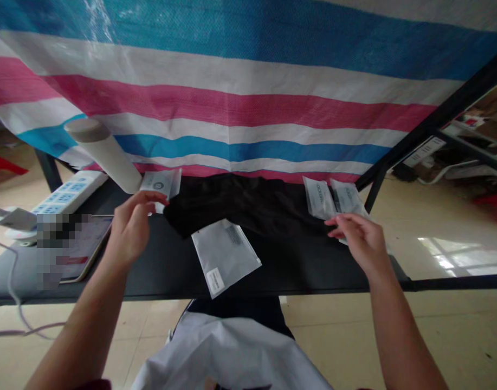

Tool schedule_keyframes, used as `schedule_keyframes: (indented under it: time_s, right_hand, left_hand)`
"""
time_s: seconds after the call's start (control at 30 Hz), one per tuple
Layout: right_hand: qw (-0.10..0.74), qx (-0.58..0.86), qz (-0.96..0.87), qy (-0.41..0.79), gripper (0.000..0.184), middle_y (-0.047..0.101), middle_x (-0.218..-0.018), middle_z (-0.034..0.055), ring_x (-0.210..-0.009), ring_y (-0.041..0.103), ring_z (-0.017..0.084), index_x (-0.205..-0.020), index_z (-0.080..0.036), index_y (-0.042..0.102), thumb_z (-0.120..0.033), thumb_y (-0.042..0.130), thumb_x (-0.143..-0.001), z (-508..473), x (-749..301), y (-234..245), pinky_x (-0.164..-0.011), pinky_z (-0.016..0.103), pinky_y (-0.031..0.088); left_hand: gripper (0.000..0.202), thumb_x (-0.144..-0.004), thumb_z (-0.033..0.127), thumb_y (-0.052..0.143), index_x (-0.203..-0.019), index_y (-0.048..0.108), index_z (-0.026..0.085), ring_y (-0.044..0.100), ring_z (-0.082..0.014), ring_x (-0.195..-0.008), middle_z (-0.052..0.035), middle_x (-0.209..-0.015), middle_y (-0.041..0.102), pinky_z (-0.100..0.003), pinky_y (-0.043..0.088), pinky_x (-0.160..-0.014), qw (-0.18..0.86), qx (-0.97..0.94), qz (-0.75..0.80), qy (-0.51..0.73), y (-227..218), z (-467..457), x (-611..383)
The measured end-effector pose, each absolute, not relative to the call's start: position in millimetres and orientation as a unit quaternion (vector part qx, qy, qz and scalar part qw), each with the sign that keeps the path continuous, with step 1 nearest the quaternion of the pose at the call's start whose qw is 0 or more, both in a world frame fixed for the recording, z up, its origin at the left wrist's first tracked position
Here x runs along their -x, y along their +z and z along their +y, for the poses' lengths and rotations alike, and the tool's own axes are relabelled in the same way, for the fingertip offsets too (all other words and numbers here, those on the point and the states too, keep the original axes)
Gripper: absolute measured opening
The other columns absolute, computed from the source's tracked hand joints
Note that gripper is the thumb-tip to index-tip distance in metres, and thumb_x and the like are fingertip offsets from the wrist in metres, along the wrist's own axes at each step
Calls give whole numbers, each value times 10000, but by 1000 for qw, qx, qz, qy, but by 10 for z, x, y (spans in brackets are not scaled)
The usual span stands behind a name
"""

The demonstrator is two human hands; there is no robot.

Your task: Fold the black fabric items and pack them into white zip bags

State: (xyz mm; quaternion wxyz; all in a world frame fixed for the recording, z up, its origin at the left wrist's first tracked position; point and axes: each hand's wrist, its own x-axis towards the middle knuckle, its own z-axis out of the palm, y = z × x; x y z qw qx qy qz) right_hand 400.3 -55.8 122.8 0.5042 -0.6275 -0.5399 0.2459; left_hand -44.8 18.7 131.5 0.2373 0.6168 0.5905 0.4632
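Left hand (130, 230) open, fingers (144, 199) curled apart, not pinching, just beside a clear plastic packet (159, 183). Right hand (359, 244) fingers (337, 220) loosely spread, touching a second clear plastic packet (346, 197) on the black tabletop (281, 271), near a black cloth garment (240, 206).

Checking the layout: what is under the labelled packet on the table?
The labelled packet rests on the black tabletop, its top edge over the black cloth; anything beneath it is hidden.

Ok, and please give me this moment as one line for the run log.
left hand: open, near packet | right hand: open, at packets | between: black cloth, white packet
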Motion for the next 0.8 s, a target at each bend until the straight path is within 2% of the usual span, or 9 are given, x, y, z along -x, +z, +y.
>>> schedule_keyframes:
  time_s: [0.07, 0.2, 0.3, 0.37, 0.43, 0.5, 0.57, 0.67, 0.8]
  right_hand:
    - [468, 659, -550, 212, 342, 742, -845, 86, -651, 708, 188, -898, -167, 681, -504, 635, -854, -616, -4035, 1025, -573, 282, 572]
    - [391, 655, -626, 166, 284, 751, -910, 85, -812, 721, 226, -945, -189, 696, -441, 574, -900, -460, -3833, 729, -712, 337, 582]
    - [326, 594, -721, 142, 244, 733, -1067, 80, -989, 692, 236, -1066, -212, 689, -340, 553, -909, -172, -3463, 555, -895, 391, 547]
    - [288, 536, -781, 137, 324, 669, -1243, 88, -1229, 575, 248, -1187, -204, 650, -317, 571, -894, 52, -3208, 429, -1053, 418, 454]
    - [227, 508, -820, 133, 579, 505, -1452, 100, -1407, 373, 299, -1346, -205, 552, -420, 672, -822, 267, -3012, 292, -1134, 477, 354]
    - [167, 521, -828, 127, 896, 315, -1573, 115, -1470, 196, 379, -1456, -220, 433, -596, 739, -703, 444, -2897, 159, -1156, 572, 259]
    - [125, 552, -815, 123, 1064, 200, -1613, 126, -1476, 99, 430, -1500, -233, 363, -746, 702, -631, 566, -2847, 45, -1154, 629, 182]
    - [103, 599, -786, 112, 1094, 155, -1623, 128, -1475, 51, 446, -1515, -246, 333, -851, 583, -639, 644, -2812, -64, -1154, 642, 118]
    - [104, 639, -756, 98, 1076, 148, -1626, 120, -1470, 22, 465, -1527, -266, 302, -877, 514, -667, 654, -2735, -108, -1140, 659, 97]
  left_hand:
    - [288, -869, 338, 400, -898, 651, 200, 591, -224, -860, -27, -902, 668, -346, 435, -734, 183, -632, 622, 424, 1092, 52, 477]
    - [300, -901, 405, 448, -1039, 624, 205, 614, -244, -879, -49, -914, 663, -349, 466, -767, 124, -687, 642, 316, 757, -3, 226]
    - [303, -913, 366, 438, -1085, 611, 186, 597, -280, -1002, -95, -1049, 658, -403, 475, -879, 98, -762, 591, 246, 529, 115, -171]
    - [375, -914, 371, 452, -1210, 577, 178, 555, -321, -1124, -119, -1205, 624, -465, 457, -950, 91, -787, 576, 202, 365, 230, -431]
    - [559, -894, 486, 506, -1376, 483, 205, 419, -421, -1293, -124, -1414, 505, -606, 385, -1009, 87, -798, 574, 159, 210, 350, -619]
    - [704, -864, 611, 520, -1468, 390, 273, 249, -505, -1384, -93, -1534, 375, -745, 251, -1026, 81, -811, 564, 129, 89, 470, -709]
    - [764, -841, 698, 497, -1494, 347, 332, 151, -535, -1411, -58, -1580, 299, -803, 149, -1020, 77, -823, 551, 115, 14, 595, -712]
    - [849, -791, 781, 488, -1500, 339, 339, 123, -533, -1421, -52, -1597, 258, -791, 108, -1044, 74, -831, 539, 113, -30, 787, -635]
    - [955, -729, 828, 514, -1506, 337, 302, 141, -510, -1431, -79, -1597, 253, -748, 108, -1085, 71, -836, 530, 122, -40, 998, -517]
